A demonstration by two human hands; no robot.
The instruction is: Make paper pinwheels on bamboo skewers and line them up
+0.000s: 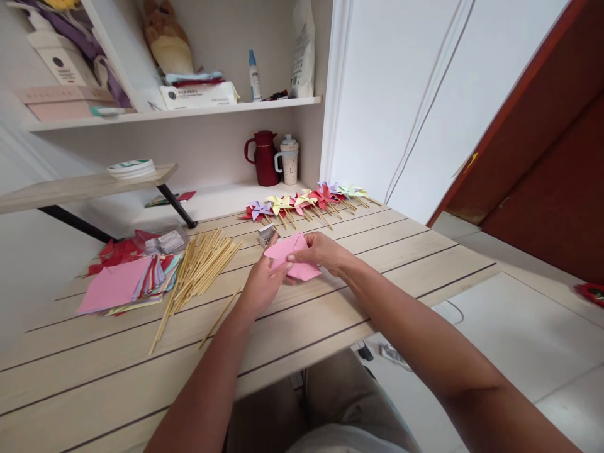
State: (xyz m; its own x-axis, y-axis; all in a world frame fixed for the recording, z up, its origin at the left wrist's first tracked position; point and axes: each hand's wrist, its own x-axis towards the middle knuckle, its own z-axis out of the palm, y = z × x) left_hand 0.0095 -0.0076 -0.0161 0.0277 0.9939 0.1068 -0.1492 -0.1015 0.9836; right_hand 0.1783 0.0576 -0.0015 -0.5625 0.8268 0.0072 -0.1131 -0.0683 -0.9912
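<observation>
A pink paper square (302, 269) with cut lines is held up over the table between my two hands. My left hand (267, 282) grips its left side, thumb on the front. From the right, my right hand (323, 251) pinches the upper part, its thumb near the middle of the sheet. Just behind the paper sits a small container (266, 234), partly covered by my left fingers. A single wooden stick (219, 319) lies left of my left forearm. Beyond it is a loose pile of wooden sticks (202, 264).
Stacked coloured paper (116, 286) and red plastic packaging (136, 245) lie at the left. Several finished paper pinwheels (304, 201) line the table's back. Behind stand a red jug (267, 160) and a cup (289, 162). A small raised shelf (89, 185) juts in at the left.
</observation>
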